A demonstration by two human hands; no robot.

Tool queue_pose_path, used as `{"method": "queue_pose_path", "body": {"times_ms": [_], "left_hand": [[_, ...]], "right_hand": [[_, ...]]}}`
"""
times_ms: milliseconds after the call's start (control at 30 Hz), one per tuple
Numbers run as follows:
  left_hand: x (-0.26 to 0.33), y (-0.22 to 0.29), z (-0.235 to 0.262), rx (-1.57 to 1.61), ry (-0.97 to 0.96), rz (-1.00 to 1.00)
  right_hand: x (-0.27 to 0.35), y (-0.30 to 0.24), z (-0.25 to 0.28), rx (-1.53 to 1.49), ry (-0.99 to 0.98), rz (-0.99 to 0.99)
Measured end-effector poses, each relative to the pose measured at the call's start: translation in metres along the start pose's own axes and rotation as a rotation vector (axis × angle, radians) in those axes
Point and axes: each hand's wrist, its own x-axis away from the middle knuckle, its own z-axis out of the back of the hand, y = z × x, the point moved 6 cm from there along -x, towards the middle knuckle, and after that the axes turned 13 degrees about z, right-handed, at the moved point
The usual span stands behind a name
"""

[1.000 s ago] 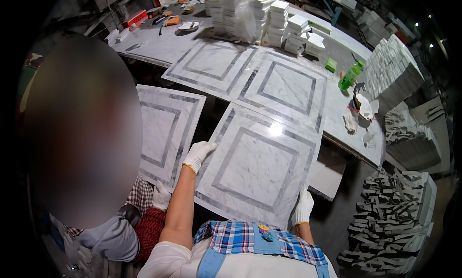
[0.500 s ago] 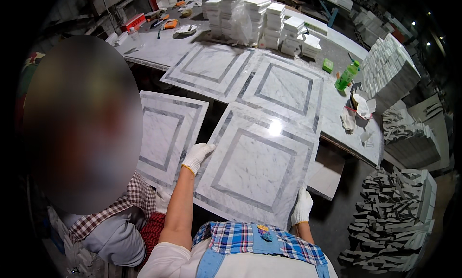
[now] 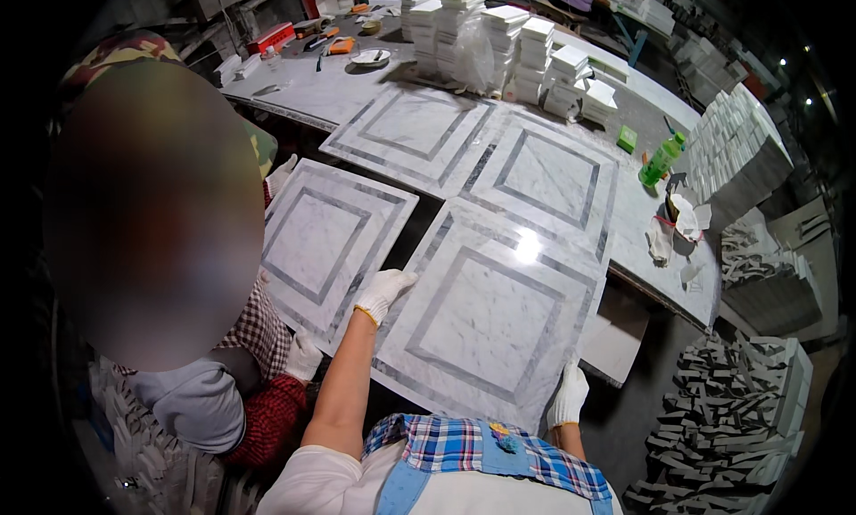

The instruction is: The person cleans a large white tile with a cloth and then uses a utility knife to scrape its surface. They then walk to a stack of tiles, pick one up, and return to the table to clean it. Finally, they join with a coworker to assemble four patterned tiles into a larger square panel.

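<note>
A square white marble panel (image 3: 486,319) with grey inlaid bands extends out from the worktable towards me. My left hand (image 3: 385,294), in a white knit glove, is closed on its left edge. On the opposite edge, near the front corner, my gloved right hand (image 3: 568,395) grips the panel; its fingertips are partly hidden. To the left, a person holds a similar panel (image 3: 325,238) with gloved hands (image 3: 304,354). A dark gap separates that panel from mine. Beyond mine, two more banded panels (image 3: 544,172) lie on the table, one abutting its far edge.
Stacks of white tiles (image 3: 459,38) line the table's far side. A green bottle (image 3: 662,161), a small green box (image 3: 627,139) and a bowl with white scraps (image 3: 687,216) stand at right. Piled grey strips (image 3: 722,426) occupy the lower right. Tools and a plate (image 3: 369,58) sit far left.
The whole view has shifted, so things appear further right and lower. The other person's head has moved slightly, and their far hand now shows at their panel's corner. My grip looks the same.
</note>
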Motion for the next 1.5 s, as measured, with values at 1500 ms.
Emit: {"method": "queue_pose_path", "body": {"times_ms": [1500], "left_hand": [[0.042,-0.083,-0.039,1.387,-0.786,0.146]], "right_hand": [[0.006,-0.023,0.002,-0.282,-0.091,-0.213]]}}
